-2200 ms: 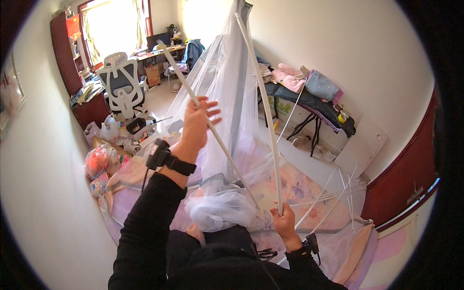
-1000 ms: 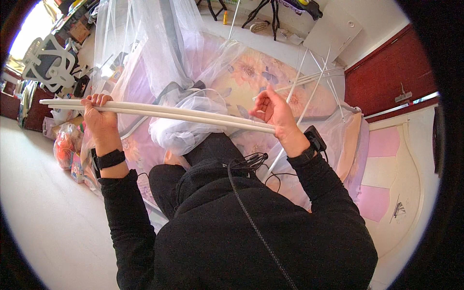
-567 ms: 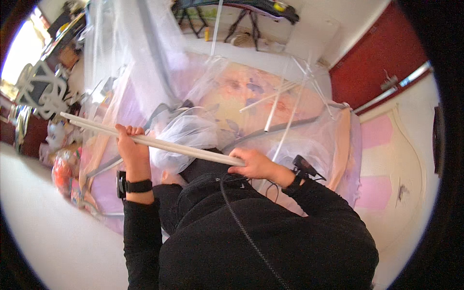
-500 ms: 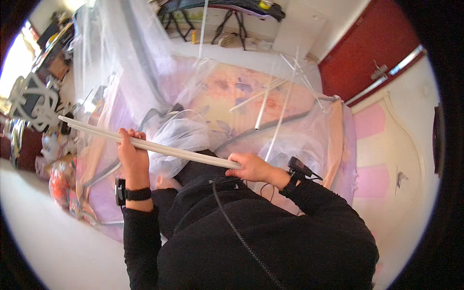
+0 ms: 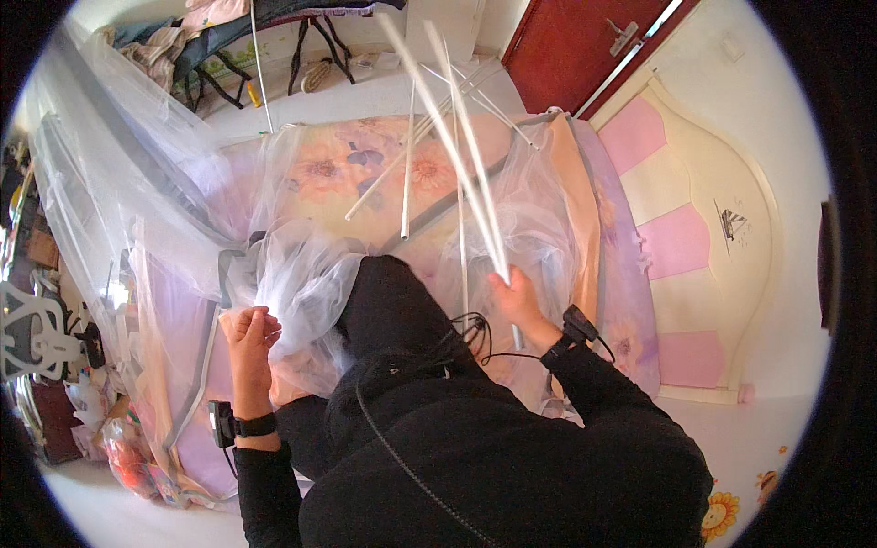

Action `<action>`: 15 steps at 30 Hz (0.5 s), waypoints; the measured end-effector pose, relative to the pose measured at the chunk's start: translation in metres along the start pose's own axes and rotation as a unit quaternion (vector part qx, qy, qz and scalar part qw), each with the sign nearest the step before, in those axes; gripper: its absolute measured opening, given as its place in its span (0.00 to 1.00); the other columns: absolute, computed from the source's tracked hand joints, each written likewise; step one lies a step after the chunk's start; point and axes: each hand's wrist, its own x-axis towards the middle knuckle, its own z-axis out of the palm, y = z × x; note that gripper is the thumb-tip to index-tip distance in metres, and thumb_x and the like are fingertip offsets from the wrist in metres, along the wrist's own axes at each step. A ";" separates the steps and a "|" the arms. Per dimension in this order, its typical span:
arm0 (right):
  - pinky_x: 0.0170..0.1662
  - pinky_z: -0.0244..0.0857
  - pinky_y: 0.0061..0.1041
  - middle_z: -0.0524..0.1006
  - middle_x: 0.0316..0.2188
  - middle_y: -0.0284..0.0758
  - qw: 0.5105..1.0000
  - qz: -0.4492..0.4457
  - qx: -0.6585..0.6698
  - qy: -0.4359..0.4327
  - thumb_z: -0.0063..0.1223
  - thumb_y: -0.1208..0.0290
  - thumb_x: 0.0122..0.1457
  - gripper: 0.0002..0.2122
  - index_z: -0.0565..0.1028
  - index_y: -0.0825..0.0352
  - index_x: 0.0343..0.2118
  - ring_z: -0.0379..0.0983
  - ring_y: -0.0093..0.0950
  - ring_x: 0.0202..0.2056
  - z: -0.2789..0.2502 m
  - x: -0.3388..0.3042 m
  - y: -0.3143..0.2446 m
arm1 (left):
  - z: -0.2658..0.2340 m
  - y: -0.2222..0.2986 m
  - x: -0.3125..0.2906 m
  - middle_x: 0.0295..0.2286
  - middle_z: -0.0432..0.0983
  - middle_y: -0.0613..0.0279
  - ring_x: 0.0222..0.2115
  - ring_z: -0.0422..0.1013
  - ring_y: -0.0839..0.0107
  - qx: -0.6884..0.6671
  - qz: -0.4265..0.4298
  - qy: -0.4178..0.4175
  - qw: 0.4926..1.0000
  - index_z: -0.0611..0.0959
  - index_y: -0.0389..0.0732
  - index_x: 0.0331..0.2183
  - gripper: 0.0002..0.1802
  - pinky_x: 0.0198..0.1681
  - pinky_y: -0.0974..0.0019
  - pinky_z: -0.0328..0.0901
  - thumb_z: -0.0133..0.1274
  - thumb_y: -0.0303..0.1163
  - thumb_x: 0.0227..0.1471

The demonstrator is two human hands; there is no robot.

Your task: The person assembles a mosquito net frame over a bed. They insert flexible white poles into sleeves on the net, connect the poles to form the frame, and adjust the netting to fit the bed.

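Observation:
Two white poles (image 5: 469, 151) rise at a steep tilt from my right hand (image 5: 518, 297), which is closed round them near their lower ends. Their far ends spread apart and look smeared by motion. My left hand (image 5: 250, 333) is raised off to the left, fingers curled in, with no pole in it. Beside and behind that hand, sheer white netting (image 5: 311, 283) lies bunched against my leg. More netting with a grey band (image 5: 151, 160) hangs at the left. Several loose white poles (image 5: 406, 187) lie on the bed beyond my right hand.
Under the netting is a bed with a flowered sheet (image 5: 365, 151). A pink and cream headboard (image 5: 703, 237) stands at the right, a red door (image 5: 585, 41) at the back. A thin upright pole (image 5: 260, 73) stands at the back left. A white chair (image 5: 36, 329) is at far left.
My left hand has let go of the poles. My right hand has swung them from a level line across my body to a steep slant on the right. The view has turned rightward.

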 end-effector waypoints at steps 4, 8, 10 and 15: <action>0.29 0.63 0.32 0.72 0.21 0.42 0.993 0.075 -0.050 0.080 0.53 0.63 0.55 0.13 0.70 0.71 0.31 0.70 0.34 0.24 -0.035 0.023 0.052 | 0.048 -0.003 0.035 0.25 0.74 0.67 0.28 0.70 0.77 0.072 0.014 -0.059 0.996 0.77 0.40 0.36 0.09 0.34 0.73 0.64 0.47 0.35 0.57; 0.30 0.63 0.34 0.72 0.21 0.43 0.980 0.142 -0.089 0.108 0.52 0.64 0.56 0.13 0.70 0.72 0.31 0.70 0.37 0.25 -0.062 0.051 0.103 | 0.123 -0.010 0.085 0.27 0.73 0.67 0.29 0.69 0.77 0.190 0.038 -0.155 0.969 0.77 0.39 0.36 0.10 0.35 0.72 0.63 0.47 0.34 0.56; 0.31 0.62 0.37 0.72 0.23 0.47 0.972 0.150 -0.108 0.142 0.50 0.64 0.57 0.14 0.69 0.73 0.31 0.70 0.42 0.28 -0.061 0.072 0.132 | 0.162 -0.013 0.115 0.27 0.73 0.68 0.30 0.68 0.78 0.244 0.023 -0.184 0.952 0.76 0.39 0.37 0.10 0.35 0.73 0.62 0.46 0.33 0.56; 0.33 0.61 0.40 0.73 0.25 0.50 0.936 0.225 -0.162 0.216 0.49 0.64 0.58 0.14 0.68 0.73 0.30 0.69 0.48 0.30 -0.051 0.118 0.193 | 0.236 -0.018 0.192 0.30 0.76 0.60 0.33 0.71 0.73 0.347 0.021 -0.215 0.913 0.76 0.36 0.37 0.10 0.39 0.68 0.66 0.51 0.30 0.53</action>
